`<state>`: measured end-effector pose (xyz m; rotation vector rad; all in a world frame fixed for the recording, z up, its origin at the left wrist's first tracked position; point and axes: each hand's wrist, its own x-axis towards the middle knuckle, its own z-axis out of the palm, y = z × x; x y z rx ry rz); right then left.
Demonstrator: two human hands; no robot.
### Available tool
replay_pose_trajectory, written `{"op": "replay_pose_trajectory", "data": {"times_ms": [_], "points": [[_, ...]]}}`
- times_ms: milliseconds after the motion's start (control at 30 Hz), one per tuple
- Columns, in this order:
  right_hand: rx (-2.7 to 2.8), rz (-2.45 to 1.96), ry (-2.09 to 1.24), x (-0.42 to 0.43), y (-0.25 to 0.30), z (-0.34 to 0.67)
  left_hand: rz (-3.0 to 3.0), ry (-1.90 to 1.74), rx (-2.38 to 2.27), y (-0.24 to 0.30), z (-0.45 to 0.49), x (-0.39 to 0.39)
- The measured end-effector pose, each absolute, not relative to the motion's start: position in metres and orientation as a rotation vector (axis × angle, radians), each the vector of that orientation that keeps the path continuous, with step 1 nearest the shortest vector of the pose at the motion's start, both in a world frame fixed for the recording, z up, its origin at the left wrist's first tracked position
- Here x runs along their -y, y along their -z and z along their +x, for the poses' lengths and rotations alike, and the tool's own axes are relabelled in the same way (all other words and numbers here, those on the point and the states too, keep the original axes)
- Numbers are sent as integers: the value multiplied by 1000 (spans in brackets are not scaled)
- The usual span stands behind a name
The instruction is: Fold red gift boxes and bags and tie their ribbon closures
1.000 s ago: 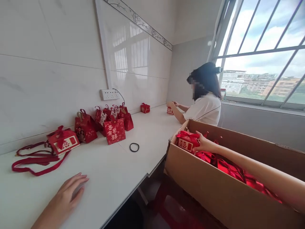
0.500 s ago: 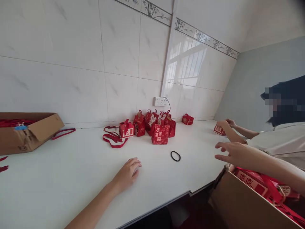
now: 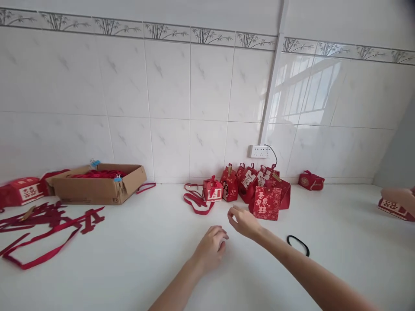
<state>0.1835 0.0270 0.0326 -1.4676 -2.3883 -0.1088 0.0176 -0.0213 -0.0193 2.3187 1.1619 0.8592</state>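
Note:
My left hand (image 3: 210,248) rests on the white table with its fingers loosely bent and nothing in them. Just beyond it, my right hand (image 3: 244,222) hovers over the table, fingers curved and apart, holding nothing that I can see. Nearest to the right hand is a red gift box with white lettering (image 3: 267,205). A small red gift box with a ribbon bow (image 3: 213,191) stands beside a loop of red ribbon (image 3: 197,206). Between these boxes is a tall red gift box (image 3: 229,183), with more red boxes grouped behind.
A cardboard box (image 3: 87,192) of red ribbon stands at left, near cut red strips (image 3: 48,218) and another red box (image 3: 21,193). A black elastic band (image 3: 298,245) lies by my right forearm. At far right a co-worker's hand (image 3: 400,201) touches a red box (image 3: 394,210).
The view has swung left. My right hand has moved from above the carton of red boxes at right to beside my left hand. My left hand stays on the table.

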Motion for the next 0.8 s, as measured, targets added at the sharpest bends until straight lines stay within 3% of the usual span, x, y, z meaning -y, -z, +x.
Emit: {"op": "replay_pose_trajectory", "data": {"times_ms": [200, 400, 600, 800], "points": [[2312, -1411, 229, -60, -92, 237, 2362, -838, -1053, 26, 23, 15], [1674, -1751, 244, -98, -131, 352, 2325, -782, -1229, 20, 21, 8], [1260, -2099, 158, -117, -72, 452, 2329, -694, -1471, 38, 16, -4], [1025, -2255, 99, -113, 5, 489, 2329, -763, -1545, 69, 5, -19]]}}
